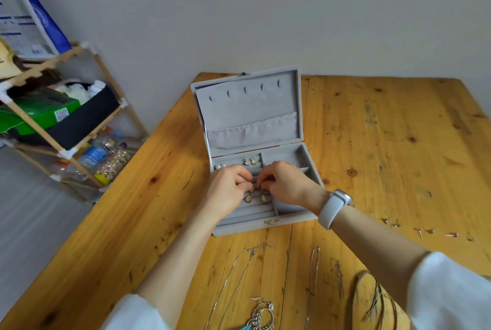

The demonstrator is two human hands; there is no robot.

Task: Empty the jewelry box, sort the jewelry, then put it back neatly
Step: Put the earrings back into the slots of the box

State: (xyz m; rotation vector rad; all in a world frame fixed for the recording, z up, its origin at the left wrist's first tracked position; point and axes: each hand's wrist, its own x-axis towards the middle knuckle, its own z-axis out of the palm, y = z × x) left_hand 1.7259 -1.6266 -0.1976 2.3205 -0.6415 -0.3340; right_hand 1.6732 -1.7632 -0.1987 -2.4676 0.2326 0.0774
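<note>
While both hands work over the ring-roll section of the grey velvet jewelry box (265, 127), the put-back stage looks under way but far from finished. The left hand (228, 188) has its fingers (245, 179) curled in a pinch at the top of one teardrop drop earring (248, 198); the right hand (284, 183) pinches the top of its twin (263, 197) the same way, a white smartwatch (335, 207) on that wrist. Both pendants lie on the padded rolls, side by side and just apart. Further back in the same section sit a pair of sparkly stud earrings (249, 161) and a pearl stud (218, 167). The box stands open near the far edge of the wooden worktop (385, 143), its lid upright with a row of hooks and a gathered pocket.

Several risks seem likely. The hooks may not be seated in the slot between rolls; if the fingers let go too early, an earring could slide or tip out of line with its partner. A wrist brushing the low front wall might nudge the light box. Near the person, thin chain necklaces (239, 271) lie close together beside a large hoop earring with a blue tassel (261, 316), and a sleeve dragged across could tangle them. Small studs (422, 231) scattered to the right could be knocked off the worktop.
</note>
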